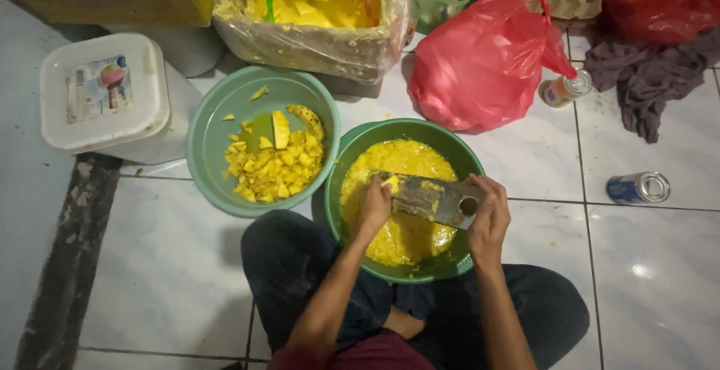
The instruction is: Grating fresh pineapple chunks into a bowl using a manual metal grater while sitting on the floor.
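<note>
While we sit cross-legged on the white tiled floor (172, 280), our right hand (489, 216) grips one end of a flat metal grater (431, 199) laid across a green basin (450, 265) of yellow pulp, and our left hand (375, 203) presses a small yellow fruit piece (391, 183) against its other end. Just to the left a paler green basin (214, 126) holds cut yellow chunks, with a white lidded tub (101, 92), a red plastic bag (480, 66) and a tipped tin can (638, 188) around us.
</note>
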